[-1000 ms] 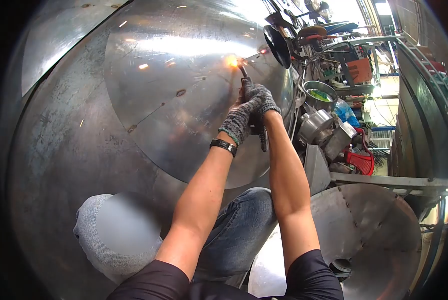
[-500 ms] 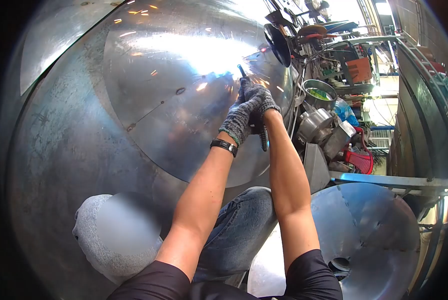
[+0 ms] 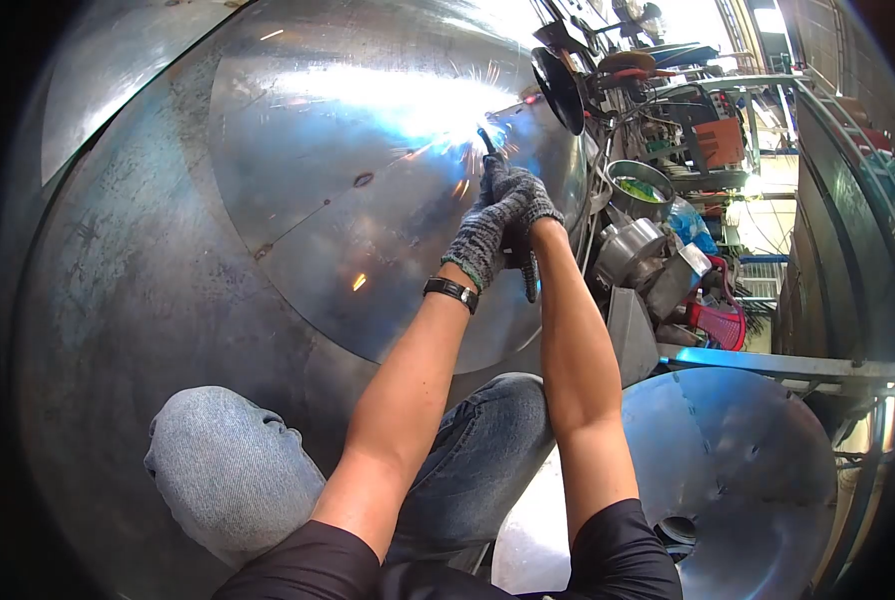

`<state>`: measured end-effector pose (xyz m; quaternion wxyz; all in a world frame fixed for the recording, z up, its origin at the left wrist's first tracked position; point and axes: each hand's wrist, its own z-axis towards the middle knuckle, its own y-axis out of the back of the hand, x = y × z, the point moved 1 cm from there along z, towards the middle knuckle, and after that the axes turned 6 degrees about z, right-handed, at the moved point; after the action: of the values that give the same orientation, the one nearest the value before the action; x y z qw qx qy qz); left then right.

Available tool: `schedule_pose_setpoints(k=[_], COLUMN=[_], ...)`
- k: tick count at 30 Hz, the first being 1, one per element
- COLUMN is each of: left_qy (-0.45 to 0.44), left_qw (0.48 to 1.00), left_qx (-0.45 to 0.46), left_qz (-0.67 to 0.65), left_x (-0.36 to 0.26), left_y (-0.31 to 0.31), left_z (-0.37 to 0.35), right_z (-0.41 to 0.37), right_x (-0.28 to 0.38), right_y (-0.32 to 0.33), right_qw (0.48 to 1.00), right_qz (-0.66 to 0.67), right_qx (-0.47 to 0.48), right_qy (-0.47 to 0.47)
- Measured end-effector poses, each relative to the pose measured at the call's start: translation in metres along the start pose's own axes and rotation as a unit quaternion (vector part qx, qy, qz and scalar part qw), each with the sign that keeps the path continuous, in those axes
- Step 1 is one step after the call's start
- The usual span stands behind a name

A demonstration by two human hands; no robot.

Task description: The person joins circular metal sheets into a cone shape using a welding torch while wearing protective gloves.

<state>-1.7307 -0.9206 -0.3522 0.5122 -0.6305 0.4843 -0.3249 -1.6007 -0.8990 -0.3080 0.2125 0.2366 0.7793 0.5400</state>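
Observation:
Both my hands, in grey knitted gloves, are closed together round the handle of a welding torch (image 3: 487, 142). My left hand (image 3: 480, 238), with a black watch at its wrist, overlaps my right hand (image 3: 526, 198), so much of the grip is hidden. Beyond the gloves, the dark nozzle points away from me at a round metal disc (image 3: 348, 260). A bright blue-white arc with sparks glares at the tip and washes out the metal there. A thin seam line with spot marks (image 3: 364, 180) runs across the disc towards the glare.
A larger metal sheet (image 3: 118, 290) lies under the disc. To the right are a metal pot (image 3: 640, 186), a steel cylinder (image 3: 630, 248), a red plastic basket (image 3: 720, 322) and cables. Another round metal piece with a hole (image 3: 738, 450) stands by my right arm. My denim knees are close below.
The sparks have changed pattern, and a bright spark now shows lower on the disc. Both hands and the torch have hardly shifted.

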Motion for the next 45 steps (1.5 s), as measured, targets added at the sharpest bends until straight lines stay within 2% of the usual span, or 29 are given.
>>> schedule_pose_setpoints(k=[1,3,6,10,12,13,15,17,19,20,22,25,27,29,31,32,34,36,38,40,42,45], left_qy=[0.006,0.003,0.0,0.008,0.013,0.017,0.02,-0.026,-0.025,-0.024,-0.026,-0.038,-0.049,-0.031,-0.03,-0.03,-0.056,-0.041,-0.006,0.022,0.023,0.024], left_qw=[1.0,1.0,1.0,1.0,0.999,0.999,0.999,1.0,0.999,0.999,0.999,0.999,0.998,0.999,0.999,0.999,0.998,0.999,1.0,0.997,0.997,0.997], left_qx=[-0.005,-0.01,-0.013,-0.005,-0.01,-0.009,-0.009,0.011,0.012,0.013,0.007,0.017,0.032,0.003,-0.006,-0.015,0.003,-0.017,-0.017,-0.067,-0.065,-0.061], left_qz=[0.004,-0.004,0.004,0.024,0.035,0.029,0.023,0.013,0.023,0.034,0.038,0.028,0.014,0.009,0.016,0.023,0.015,0.006,0.011,0.012,0.024,0.035], left_x=[0.0,-0.001,-0.004,-0.008,0.002,-0.001,-0.004,-0.002,-0.004,-0.005,-0.001,0.003,0.001,-0.004,-0.005,-0.005,-0.001,0.001,-0.003,-0.007,-0.008,-0.009], left_y=[0.0,-0.002,-0.002,-0.004,0.005,0.002,-0.001,-0.001,-0.002,-0.002,0.002,0.004,0.001,-0.004,-0.005,-0.005,-0.003,-0.003,-0.004,-0.008,-0.009,-0.008], left_z=[0.001,0.002,-0.003,-0.012,0.002,-0.002,-0.004,-0.001,-0.004,-0.006,0.004,0.008,0.004,-0.003,-0.004,-0.005,0.0,0.003,0.002,-0.001,-0.005,-0.006], right_z=[-0.011,-0.03,-0.027,-0.024,-0.03,-0.029,-0.028,-0.018,0.001,0.0,-0.028,-0.023,-0.019,-0.018,-0.032,-0.026,-0.001,-0.004,-0.03,-0.025,-0.024,-0.022], right_x=[0.016,0.039,0.035,0.034,0.036,0.037,0.037,0.02,0.001,0.0,0.035,0.028,0.024,0.023,0.041,0.031,-0.002,0.003,0.032,0.027,0.025,0.024], right_y=[0.012,0.032,0.029,0.026,0.027,0.027,0.026,0.013,-0.004,-0.002,0.028,0.017,0.014,0.015,0.03,0.023,-0.002,0.002,0.026,0.022,0.021,0.02], right_qw=[1.0,0.974,0.978,0.986,0.975,0.986,0.988,0.99,0.998,0.998,0.986,0.985,0.99,0.994,0.981,0.981,0.998,0.996,0.983,0.98,0.978,0.975], right_qz=[0.0,0.17,0.146,0.111,0.151,0.107,0.101,0.096,0.049,0.049,0.105,0.124,0.1,0.075,0.127,0.126,0.041,0.062,0.138,0.149,0.159,0.188], right_qx=[0.0,0.016,-0.019,-0.006,0.003,0.003,-0.007,-0.016,-0.019,-0.018,0.013,-0.035,-0.027,-0.019,-0.007,-0.006,-0.019,-0.013,-0.021,-0.033,-0.044,0.001], right_qy=[0.0,-0.147,-0.146,-0.122,-0.161,-0.129,-0.114,-0.1,-0.045,-0.046,-0.13,-0.111,-0.095,-0.079,-0.148,-0.148,-0.04,-0.056,-0.12,-0.126,-0.131,-0.121])
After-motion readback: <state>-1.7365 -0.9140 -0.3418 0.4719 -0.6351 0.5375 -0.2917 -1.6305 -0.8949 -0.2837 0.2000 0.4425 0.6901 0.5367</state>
